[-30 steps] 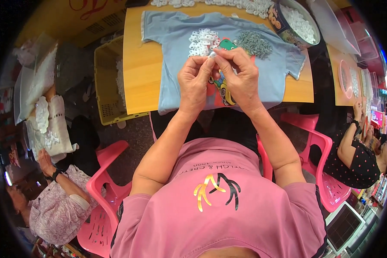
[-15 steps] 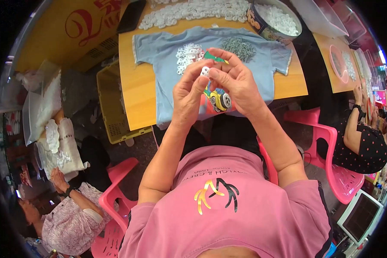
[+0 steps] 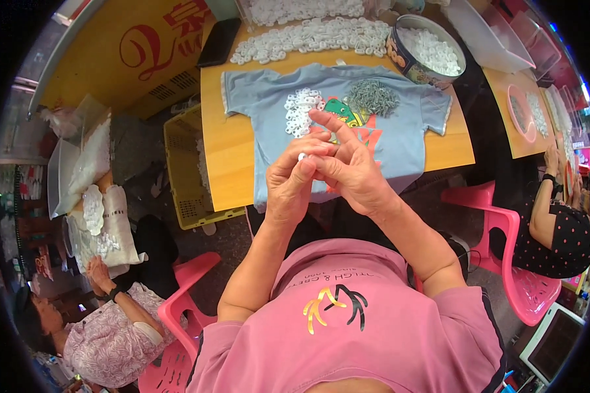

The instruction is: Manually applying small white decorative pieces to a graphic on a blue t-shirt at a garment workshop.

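Note:
My left hand (image 3: 288,187) is closed, its thumb and forefinger pinching a small white plastic piece (image 3: 301,156). Pressed up against it, my right hand (image 3: 357,177) has its thumb bent in towards the piece and one finger stretched out forward. Whatever lies between the right fingertips is hidden. Both hands are above the near part of a light blue T-shirt (image 3: 255,124) spread on the table. Beyond them on the shirt lie a heap of white plastic pieces with holes (image 3: 301,111) and a pile of small grey metal parts, screw-like in shape (image 3: 372,98).
More white pieces (image 3: 314,39) cover the wooden table's (image 3: 226,177) far side, beside a round tin (image 3: 429,49) full of them and a dark phone (image 3: 219,42). A yellow crate (image 3: 183,164) stands at left. Co-workers sit at left (image 3: 115,321) and right (image 3: 554,223).
The view has shifted, so the table appears lower and further right. My hands have come closer together and lower over the shirt, and the white piece is now mostly covered by fingers.

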Tool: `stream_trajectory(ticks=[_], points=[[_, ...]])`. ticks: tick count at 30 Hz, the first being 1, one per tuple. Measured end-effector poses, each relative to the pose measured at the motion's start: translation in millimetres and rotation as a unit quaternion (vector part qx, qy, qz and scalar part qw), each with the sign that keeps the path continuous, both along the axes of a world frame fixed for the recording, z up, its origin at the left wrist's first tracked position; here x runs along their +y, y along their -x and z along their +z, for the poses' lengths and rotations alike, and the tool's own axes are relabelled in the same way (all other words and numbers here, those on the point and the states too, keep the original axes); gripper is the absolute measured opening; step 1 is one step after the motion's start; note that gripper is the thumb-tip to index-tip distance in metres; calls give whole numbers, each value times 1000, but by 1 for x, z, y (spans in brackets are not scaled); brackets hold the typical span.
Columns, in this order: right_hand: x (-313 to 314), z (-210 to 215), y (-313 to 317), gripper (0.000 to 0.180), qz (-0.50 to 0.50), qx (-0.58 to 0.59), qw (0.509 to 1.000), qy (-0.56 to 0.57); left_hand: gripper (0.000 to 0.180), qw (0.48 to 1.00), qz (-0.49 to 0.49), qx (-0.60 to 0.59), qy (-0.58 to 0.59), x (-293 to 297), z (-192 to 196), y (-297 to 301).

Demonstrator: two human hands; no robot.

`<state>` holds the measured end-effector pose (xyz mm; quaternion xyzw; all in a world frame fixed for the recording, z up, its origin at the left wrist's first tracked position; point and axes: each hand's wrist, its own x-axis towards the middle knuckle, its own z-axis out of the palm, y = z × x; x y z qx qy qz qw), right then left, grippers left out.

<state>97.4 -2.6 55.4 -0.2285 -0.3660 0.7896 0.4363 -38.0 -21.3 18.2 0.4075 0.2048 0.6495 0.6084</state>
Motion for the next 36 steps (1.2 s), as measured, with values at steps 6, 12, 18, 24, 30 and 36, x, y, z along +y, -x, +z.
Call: stream_trajectory(ticks=[6, 12, 18, 24, 30, 36], points=[[-5, 4, 10, 63, 15, -9, 1000, 20, 26, 997, 41, 70, 5, -5, 7, 20], [5, -16, -15, 41, -39, -157, 978, -131, 25, 918, 300, 248, 82, 9, 17, 109], [39, -31, -72, 18, -188, -423, 846, -263, 47, 781, 426, 437, 135, 16, -31, 220], [54, -37, -79, 13, -224, -503, 753, -359, 32, 866, 388, 303, 83, 16, -19, 159], [78, -42, -25, 11, -205, -496, 706, -462, 22, 958, 194, 204, 56, 9, 2, 35], [94, -50, -11, 14, -170, -581, 615, -506, 20, 973, 82, 192, 102, 8, -14, -12]])
